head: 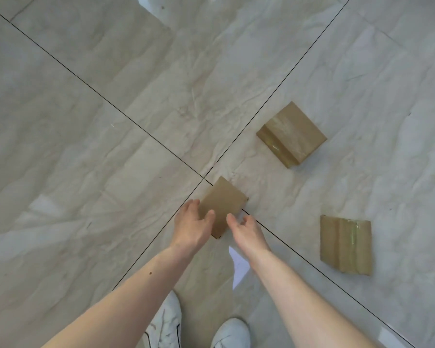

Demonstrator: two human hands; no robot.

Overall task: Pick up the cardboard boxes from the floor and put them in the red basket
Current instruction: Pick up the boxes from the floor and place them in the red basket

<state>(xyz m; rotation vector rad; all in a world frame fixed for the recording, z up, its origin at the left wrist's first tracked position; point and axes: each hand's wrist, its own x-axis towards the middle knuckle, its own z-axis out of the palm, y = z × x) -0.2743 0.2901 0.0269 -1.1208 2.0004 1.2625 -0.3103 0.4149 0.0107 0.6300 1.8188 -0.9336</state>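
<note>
Three cardboard boxes lie on the tiled floor (pixel 111 121). The nearest box (pixel 222 203), plain brown with no visible tape, sits at the crossing of the dark grout lines (pixel 204 178), turned diagonally to them. Both hands are at its near end.

The left hand (pixel 191 226) rests against the box's left side, fingers spread and lightly bent, thumb lying on the top face. Whether it grips or merely touches cannot be told. The right hand (pixel 245 228) is just beside the box's near right edge, fingers apart and loosely curled, thumb toward the box; contact cannot be confirmed. The box's far corner appears to rest on the floor.

The second box (pixel 293 134) lies farther off to the right, well apart from the first, with shiny clear tape running across its top and down its near left side. The third box (pixel 345 244) lies near right, also taped along its top, well apart from both others.

Bare forearms extend from the near edge. Two white shoes (pixel 166 322) stand on the floor between them. The tiles are pale, glossy and marbled, showing bright reflections. No red basket appears in view.
</note>
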